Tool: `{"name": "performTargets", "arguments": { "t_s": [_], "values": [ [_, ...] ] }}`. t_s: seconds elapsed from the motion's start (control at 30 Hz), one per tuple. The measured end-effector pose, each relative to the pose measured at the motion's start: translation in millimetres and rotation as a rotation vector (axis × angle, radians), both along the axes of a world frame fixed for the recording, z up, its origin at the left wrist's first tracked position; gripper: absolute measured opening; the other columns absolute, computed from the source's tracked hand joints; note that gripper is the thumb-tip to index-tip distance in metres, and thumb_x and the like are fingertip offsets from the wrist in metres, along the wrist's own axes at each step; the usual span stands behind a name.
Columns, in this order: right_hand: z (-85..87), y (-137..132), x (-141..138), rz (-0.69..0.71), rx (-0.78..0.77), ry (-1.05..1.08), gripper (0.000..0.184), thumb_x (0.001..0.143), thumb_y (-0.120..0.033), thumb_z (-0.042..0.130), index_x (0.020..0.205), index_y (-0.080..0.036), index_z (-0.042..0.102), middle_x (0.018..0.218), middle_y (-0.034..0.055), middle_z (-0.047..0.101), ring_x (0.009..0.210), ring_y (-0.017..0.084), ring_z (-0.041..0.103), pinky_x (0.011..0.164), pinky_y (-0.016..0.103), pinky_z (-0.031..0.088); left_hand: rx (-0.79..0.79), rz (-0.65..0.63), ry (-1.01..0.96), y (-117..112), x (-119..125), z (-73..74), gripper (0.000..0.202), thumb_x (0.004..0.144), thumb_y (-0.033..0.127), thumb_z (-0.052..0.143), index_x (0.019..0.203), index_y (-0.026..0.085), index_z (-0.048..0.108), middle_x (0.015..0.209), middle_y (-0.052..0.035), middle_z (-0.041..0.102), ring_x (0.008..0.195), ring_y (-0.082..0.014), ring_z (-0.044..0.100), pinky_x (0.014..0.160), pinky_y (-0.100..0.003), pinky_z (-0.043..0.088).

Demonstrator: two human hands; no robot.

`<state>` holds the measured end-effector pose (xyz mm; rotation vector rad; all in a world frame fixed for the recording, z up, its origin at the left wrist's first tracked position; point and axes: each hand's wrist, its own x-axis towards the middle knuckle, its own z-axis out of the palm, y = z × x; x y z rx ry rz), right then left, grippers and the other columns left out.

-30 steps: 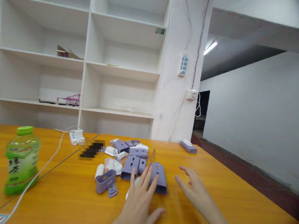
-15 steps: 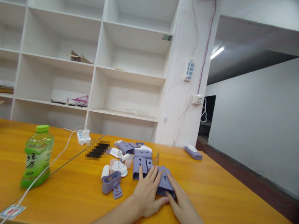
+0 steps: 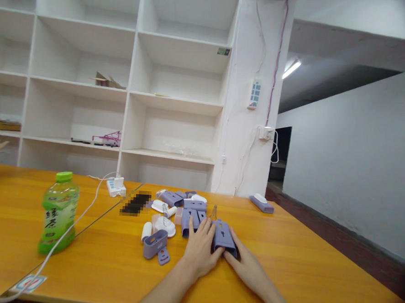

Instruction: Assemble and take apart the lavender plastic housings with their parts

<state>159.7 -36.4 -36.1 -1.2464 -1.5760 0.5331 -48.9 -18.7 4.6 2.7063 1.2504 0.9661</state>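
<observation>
Left hand (image 3: 201,249) and right hand (image 3: 248,267), fingers parted, flank the purple case (image 3: 225,237) on the surface (image 3: 319,268); whether either grips it, I cannot tell. A purple holder (image 3: 156,246) lies left of the left fingers.

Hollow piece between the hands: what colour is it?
The hollow piece is greyish purple; the head view shows it.

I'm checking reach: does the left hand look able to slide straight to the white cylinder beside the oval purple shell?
Probably not: the oval purple shell and a white domed piece lie between the left hand and that white cylinder. Reaching over looks possible.
</observation>
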Motion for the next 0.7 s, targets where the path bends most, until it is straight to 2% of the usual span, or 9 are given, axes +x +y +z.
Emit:
{"name": "performTargets", "arguments": {
  "t_s": [0.13,0.27,0.37,0.5,0.6,0.7],
  "values": [
    [8.4,9,4,0.073,-0.025,0.133,0.074,0.074,-0.035,0.069,0.145,-0.018,0.053,0.146,0.0129,0.058,0.136,0.028,0.054,0.118,0.051,0.035,0.021,0.005,-0.012,0,-3,3.6,0.060,0.092,0.057,0.054,0.140,0.021,0.053,0.151,-0.0139,0.051,0.146,-0.0332,0.037,0.124,-0.063,-0.002],
    [14.1,12,9,0.149,-0.025,0.216,0.060,0.068,-0.034,0.078,0.124,-0.016,0.070,0.132,0.0137,0.068,0.124,0.032,0.064,0.113,0.054,0.042,0.020,0.002,-0.016,2,-3,2.7,0.044,0.095,0.044,0.054,0.133,0.021,0.057,0.140,-0.0127,0.060,0.135,-0.0314,0.049,0.123,-0.062,0.008],
    [16.1,10,10,0.164,-0.021,0.256,0.049,0.070,-0.034,0.078,0.116,-0.015,0.075,0.124,0.0133,0.073,0.118,0.033,0.068,0.110,0.056,0.045,0.006,-0.029,-0.011,5,-6,1.8,0.048,0.092,0.047,0.061,0.133,0.023,0.056,0.135,-0.0116,0.063,0.129,-0.0316,0.054,0.121,-0.063,0.016],
    [19.2,9,7,0.168,0.002,0.262,0.046,0.074,-0.033,0.073,0.116,-0.015,0.075,0.125,0.0128,0.072,0.119,0.033,0.068,0.110,0.055,0.045,-0.013,-0.107,-0.002,7,-20,3.3,0.064,0.081,0.050,0.075,0.138,0.029,0.054,0.141,-0.0075,0.059,0.135,-0.0294,0.049,0.123,-0.058,0.018],
    [19.3,7,6,0.142,0.026,0.222,0.045,0.077,-0.032,0.067,0.117,-0.015,0.075,0.126,0.0111,0.072,0.122,0.031,0.066,0.114,0.053,0.042,-0.027,-0.112,-0.031,3,-29,4.5,0.069,0.079,0.040,0.079,0.141,0.027,0.052,0.147,-0.0088,0.053,0.141,-0.0289,0.043,0.123,-0.050,0.026],
    [14.1,3,9,0.078,0.042,0.165,0.045,0.078,-0.032,0.063,0.118,-0.017,0.074,0.127,0.0085,0.072,0.127,0.030,0.062,0.117,0.052,0.037,-0.037,-0.075,-0.089,-9,-32,3.4,0.064,0.081,0.026,0.072,0.141,0.023,0.050,0.146,-0.0100,0.051,0.138,-0.0285,0.043,0.119,-0.045,0.034]
  ]
}}
